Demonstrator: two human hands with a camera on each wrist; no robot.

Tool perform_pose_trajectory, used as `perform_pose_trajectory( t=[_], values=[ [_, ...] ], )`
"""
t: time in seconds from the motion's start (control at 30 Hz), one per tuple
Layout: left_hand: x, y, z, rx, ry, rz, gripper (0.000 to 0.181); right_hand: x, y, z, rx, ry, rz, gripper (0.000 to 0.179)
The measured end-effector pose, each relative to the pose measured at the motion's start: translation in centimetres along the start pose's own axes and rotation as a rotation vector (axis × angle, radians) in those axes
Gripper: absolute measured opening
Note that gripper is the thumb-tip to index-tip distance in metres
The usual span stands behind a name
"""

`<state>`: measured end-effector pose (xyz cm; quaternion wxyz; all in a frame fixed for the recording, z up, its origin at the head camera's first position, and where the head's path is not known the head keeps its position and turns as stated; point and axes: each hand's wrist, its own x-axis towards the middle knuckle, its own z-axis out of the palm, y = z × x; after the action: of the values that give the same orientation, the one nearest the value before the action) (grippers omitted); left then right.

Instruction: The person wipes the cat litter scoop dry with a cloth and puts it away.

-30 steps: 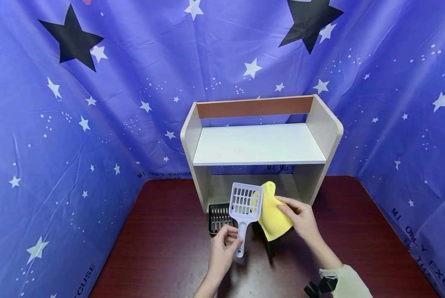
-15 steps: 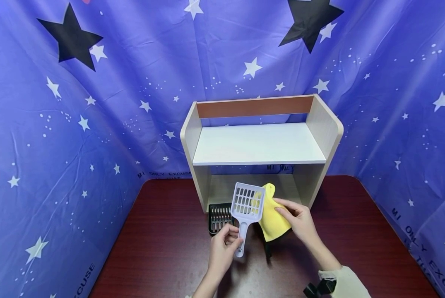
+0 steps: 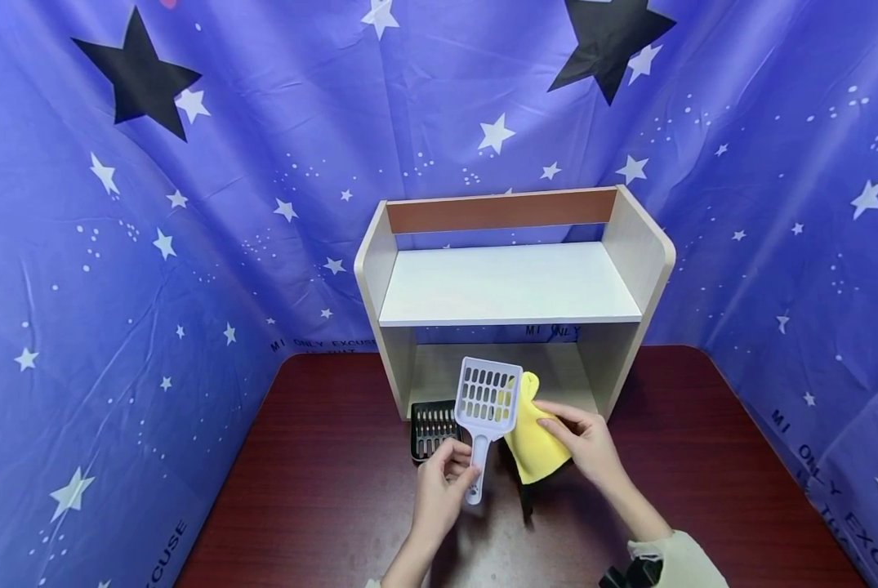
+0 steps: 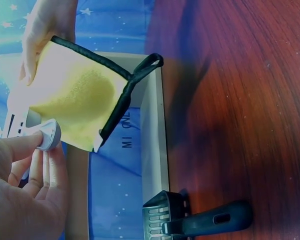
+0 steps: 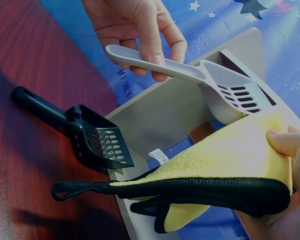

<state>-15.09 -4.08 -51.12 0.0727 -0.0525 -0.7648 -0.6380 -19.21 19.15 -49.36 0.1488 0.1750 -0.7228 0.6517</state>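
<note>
Pale lavender slotted plastic scoop [image 3: 480, 434] held up at the lower centre of the head view, in front of a wood-sided, white-boarded bookshelf [image 3: 512, 282]. Gripped by the handle in the left hand [image 3: 439, 490], thumb and curled fingers wrapped about it. Just beside, partly seen through the slots, a yellow cloth with black edging [image 3: 537, 453], pinched by thumb and fingers of the right hand [image 3: 584, 437], forearm slanting in from lower right. On the cloth, a small white tag [image 5: 159, 156], print unreadable. Black slotted plastic scoop [image 5: 85, 130] at left in the right wrist view, near the bookshelf. Across the blue starry curtain [image 3: 262, 122], "MI ONLY EXCUSE" legible left of the bookshelf and again at lower right of the head view.
</note>
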Motion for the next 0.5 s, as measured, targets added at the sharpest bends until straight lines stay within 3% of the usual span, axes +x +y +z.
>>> perform_pose_trajectory(
  t=[0.27,0.5],
  values=[
    [0.4,0.1,0.4,0.005,0.027,-0.027,0.022,-0.6,0.3,0.4,-0.023,-0.012,-0.009,0.025],
    [0.5,0.1,0.5,-0.011,0.012,0.003,0.018,-1.2,0.4,1.1,-0.013,0.021,-0.009,0.024]
  ],
)
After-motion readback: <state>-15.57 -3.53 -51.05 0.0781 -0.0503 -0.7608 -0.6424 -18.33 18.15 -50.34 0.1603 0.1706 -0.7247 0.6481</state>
